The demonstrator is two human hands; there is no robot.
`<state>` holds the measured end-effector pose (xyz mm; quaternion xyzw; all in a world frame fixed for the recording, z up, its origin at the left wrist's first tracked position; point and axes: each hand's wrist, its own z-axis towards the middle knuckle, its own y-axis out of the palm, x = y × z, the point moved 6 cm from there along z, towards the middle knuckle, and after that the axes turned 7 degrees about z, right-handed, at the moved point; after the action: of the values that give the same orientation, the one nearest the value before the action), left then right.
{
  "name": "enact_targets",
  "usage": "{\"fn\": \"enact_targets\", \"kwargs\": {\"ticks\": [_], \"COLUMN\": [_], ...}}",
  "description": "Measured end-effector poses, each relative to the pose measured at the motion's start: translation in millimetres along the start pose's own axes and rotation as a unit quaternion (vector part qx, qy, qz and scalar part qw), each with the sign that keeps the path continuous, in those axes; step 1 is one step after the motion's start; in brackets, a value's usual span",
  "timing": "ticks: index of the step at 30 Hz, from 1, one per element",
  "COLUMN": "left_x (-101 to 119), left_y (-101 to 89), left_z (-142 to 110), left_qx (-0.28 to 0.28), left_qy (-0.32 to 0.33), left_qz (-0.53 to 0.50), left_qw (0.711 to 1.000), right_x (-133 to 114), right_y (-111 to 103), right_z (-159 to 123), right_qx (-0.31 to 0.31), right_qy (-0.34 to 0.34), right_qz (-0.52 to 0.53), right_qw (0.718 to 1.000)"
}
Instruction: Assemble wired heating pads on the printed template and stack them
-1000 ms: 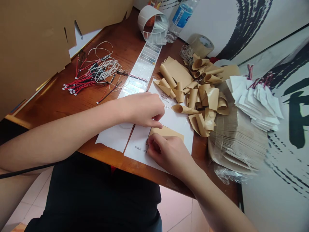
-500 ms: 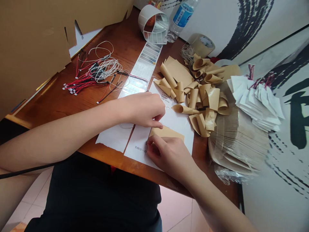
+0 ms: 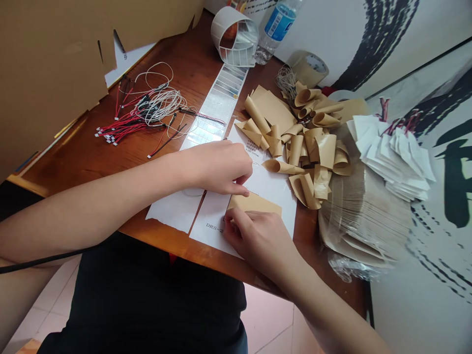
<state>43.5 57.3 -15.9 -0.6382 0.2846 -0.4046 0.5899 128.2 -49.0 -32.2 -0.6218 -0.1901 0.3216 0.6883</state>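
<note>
A flat piece of brown kraft paper [image 3: 263,203] lies on a white sheet [image 3: 210,214] with printed letters near the table's front edge. My left hand [image 3: 226,167] is closed at the paper's far-left side, with the fingers curled under and the thumb close to its edge. Over the near-left part of the paper, my right hand [image 3: 254,233] is closed in a pinch and covers that part. What either hand has between its fingertips is hidden.
Rolled brown paper pieces [image 3: 295,150] lie to the right, beside a plastic-wrapped stack [image 3: 365,216] and white packets [image 3: 393,152]. Red-and-black wires [image 3: 147,110] lie left. A label roll [image 3: 234,37], water bottle [image 3: 278,24] and tape roll [image 3: 308,69] stand behind.
My right hand has shifted very slightly, a touch down and left at the paper. My left hand stays where it was.
</note>
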Motion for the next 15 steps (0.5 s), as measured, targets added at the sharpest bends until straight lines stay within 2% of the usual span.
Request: {"fn": "enact_targets", "kwargs": {"ticks": [15], "left_x": [-0.8], "left_y": [1.7], "left_z": [0.2], "left_qx": [0.009], "left_qy": [0.001], "left_qz": [-0.001], "left_qw": [1.0], "right_x": [-2.9], "right_y": [2.9], "right_z": [-0.6], "right_qx": [-0.012], "right_qy": [-0.005], "right_qz": [-0.027], "right_qw": [1.0]}}
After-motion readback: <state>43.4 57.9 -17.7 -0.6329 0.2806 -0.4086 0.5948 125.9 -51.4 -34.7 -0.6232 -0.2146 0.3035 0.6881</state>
